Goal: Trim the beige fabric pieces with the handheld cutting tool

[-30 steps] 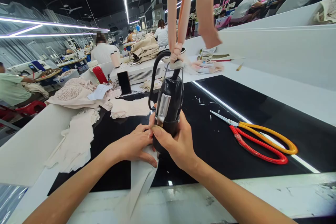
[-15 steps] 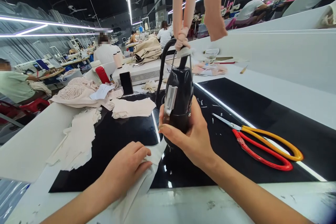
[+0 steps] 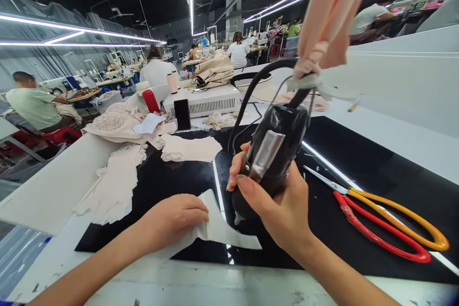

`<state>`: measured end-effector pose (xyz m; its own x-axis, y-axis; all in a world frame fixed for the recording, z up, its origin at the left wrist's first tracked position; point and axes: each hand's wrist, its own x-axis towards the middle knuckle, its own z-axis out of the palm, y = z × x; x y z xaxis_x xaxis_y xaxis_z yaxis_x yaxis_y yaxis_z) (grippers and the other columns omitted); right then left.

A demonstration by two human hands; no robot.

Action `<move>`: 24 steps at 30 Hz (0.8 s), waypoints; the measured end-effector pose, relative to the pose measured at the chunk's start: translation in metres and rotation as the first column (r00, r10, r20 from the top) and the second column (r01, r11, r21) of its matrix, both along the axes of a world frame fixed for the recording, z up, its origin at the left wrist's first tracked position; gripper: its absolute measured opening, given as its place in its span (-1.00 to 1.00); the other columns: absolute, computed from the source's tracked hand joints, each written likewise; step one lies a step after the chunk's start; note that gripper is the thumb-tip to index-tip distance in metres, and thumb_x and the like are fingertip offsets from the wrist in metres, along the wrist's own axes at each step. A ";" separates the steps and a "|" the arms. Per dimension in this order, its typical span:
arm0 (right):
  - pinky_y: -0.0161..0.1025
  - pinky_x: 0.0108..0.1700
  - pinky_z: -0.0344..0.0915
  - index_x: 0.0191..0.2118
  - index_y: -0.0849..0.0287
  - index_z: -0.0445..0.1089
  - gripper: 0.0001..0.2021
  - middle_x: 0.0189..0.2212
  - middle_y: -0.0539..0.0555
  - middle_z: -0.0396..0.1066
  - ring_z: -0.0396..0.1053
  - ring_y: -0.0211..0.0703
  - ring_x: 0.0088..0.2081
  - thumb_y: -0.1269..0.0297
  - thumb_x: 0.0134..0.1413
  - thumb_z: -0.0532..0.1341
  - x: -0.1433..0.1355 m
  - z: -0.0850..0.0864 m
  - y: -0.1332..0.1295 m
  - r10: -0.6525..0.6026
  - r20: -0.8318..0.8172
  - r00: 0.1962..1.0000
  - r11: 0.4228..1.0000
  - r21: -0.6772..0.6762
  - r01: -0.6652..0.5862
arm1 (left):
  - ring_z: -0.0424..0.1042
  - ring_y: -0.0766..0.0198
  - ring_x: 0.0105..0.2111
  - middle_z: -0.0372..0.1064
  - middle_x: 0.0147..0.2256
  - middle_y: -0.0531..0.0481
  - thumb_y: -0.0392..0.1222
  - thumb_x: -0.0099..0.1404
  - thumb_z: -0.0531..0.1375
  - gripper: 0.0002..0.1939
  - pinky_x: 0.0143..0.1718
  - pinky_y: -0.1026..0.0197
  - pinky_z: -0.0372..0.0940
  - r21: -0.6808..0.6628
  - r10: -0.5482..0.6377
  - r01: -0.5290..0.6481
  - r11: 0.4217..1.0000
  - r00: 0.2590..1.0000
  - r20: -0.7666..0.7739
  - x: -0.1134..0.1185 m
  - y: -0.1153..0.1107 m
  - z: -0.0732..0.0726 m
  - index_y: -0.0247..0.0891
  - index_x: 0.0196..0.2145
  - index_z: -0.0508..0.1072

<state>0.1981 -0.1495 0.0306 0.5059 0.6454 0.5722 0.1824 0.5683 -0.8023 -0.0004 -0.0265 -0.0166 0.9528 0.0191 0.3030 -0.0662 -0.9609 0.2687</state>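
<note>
My right hand (image 3: 283, 201) is wrapped round a black corded electric hand tool (image 3: 274, 146) with a silver plate on its side. The tool leans, its top to the right, and hangs from knotted pink fabric strips (image 3: 322, 24). Its lower end is just above the black mat, beside a white fabric piece (image 3: 218, 222); whether they touch I cannot tell. My left hand (image 3: 179, 215) is closed over the fabric's left part, pressing it onto the mat, with the thumb hidden. The fabric's curved end reaches right, below the tool.
Red-and-yellow-handled scissors (image 3: 373, 215) lie partly open on the black mat (image 3: 168, 181). Pale fabric stacks (image 3: 191, 147), a phone (image 3: 182, 114) and a red bottle (image 3: 150, 101) stand or lie farther back. Other people sit at sewing machines beyond the table.
The tool has moved right, away from my left hand, and now leans over. More of the fabric shows, its free end pointing right. The camera view has turned slightly left.
</note>
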 end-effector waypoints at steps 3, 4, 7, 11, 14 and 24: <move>-0.19 -0.42 0.46 -0.21 0.02 0.41 -0.82 -0.39 -0.07 0.49 0.44 -0.19 -0.48 0.24 0.16 0.42 -0.001 -0.003 -0.002 0.033 -0.014 0.999 0.999 0.017 -0.033 | 0.60 0.17 0.01 0.60 0.00 -0.13 -0.47 0.54 0.08 -0.70 0.07 0.19 0.52 -0.021 0.100 -0.099 0.995 0.994 0.048 0.008 0.005 -0.002 -0.27 0.00 0.57; -0.20 -0.43 0.46 -0.20 0.02 0.41 -0.81 -0.39 -0.06 0.49 0.45 -0.19 -0.48 0.23 0.17 0.43 -0.001 -0.004 -0.003 0.047 -0.016 0.999 0.999 0.019 -0.047 | 0.60 0.16 0.02 0.60 0.02 -0.13 -0.45 0.55 0.07 -0.70 0.09 0.18 0.52 -0.024 0.121 -0.120 0.993 0.991 0.061 0.012 0.006 -0.003 -0.26 0.01 0.57; -0.22 -0.43 0.48 -0.18 0.01 0.43 -0.81 -0.38 -0.06 0.50 0.45 -0.19 -0.47 0.18 0.22 0.44 -0.003 -0.009 -0.007 0.078 -0.010 0.997 0.997 0.026 -0.078 | 0.58 0.15 0.06 0.59 0.04 -0.12 -0.42 0.56 0.09 -0.73 0.16 0.14 0.50 -0.039 0.129 -0.126 0.991 0.989 0.070 0.026 0.010 -0.009 -0.26 0.03 0.56; -0.22 -0.40 0.51 -0.08 -0.03 0.46 -0.77 -0.37 -0.05 0.51 0.47 -0.19 -0.44 0.11 0.25 0.45 -0.001 -0.017 -0.013 0.096 -0.008 0.995 0.995 0.035 -0.095 | 0.57 0.13 0.05 0.58 0.01 -0.12 -0.38 0.58 0.11 -0.76 0.15 0.11 0.50 -0.030 0.113 -0.113 0.993 0.994 0.006 0.040 0.015 -0.017 -0.27 0.03 0.56; -0.25 -0.41 0.51 -0.02 -0.06 0.47 -0.74 -0.35 -0.04 0.51 0.46 -0.20 -0.44 0.08 0.26 0.45 0.001 -0.021 -0.016 0.104 -0.026 0.994 0.994 0.043 -0.103 | 0.56 0.13 0.01 0.58 -0.05 -0.11 -0.36 0.60 0.08 -0.75 0.10 0.12 0.50 -0.018 0.099 -0.100 0.995 0.995 -0.026 0.040 0.018 -0.020 -0.26 -0.01 0.57; -0.26 -0.47 0.50 0.01 -0.06 0.49 -0.69 -0.37 0.00 0.51 0.47 -0.18 -0.46 0.08 0.21 0.49 0.006 -0.016 -0.024 0.184 -0.105 0.977 0.983 0.026 -0.183 | 0.58 0.16 0.03 0.57 0.03 -0.15 -0.38 0.59 0.07 -0.72 0.08 0.19 0.50 0.014 0.086 -0.086 0.996 0.996 -0.012 0.024 0.022 -0.025 -0.28 0.02 0.57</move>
<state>0.2043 -0.1730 0.0148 0.4381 0.7243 0.5325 -0.0117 0.5969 -0.8022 0.0232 -0.0049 -0.0412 0.9515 0.0969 0.2919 0.0199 -0.9664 0.2561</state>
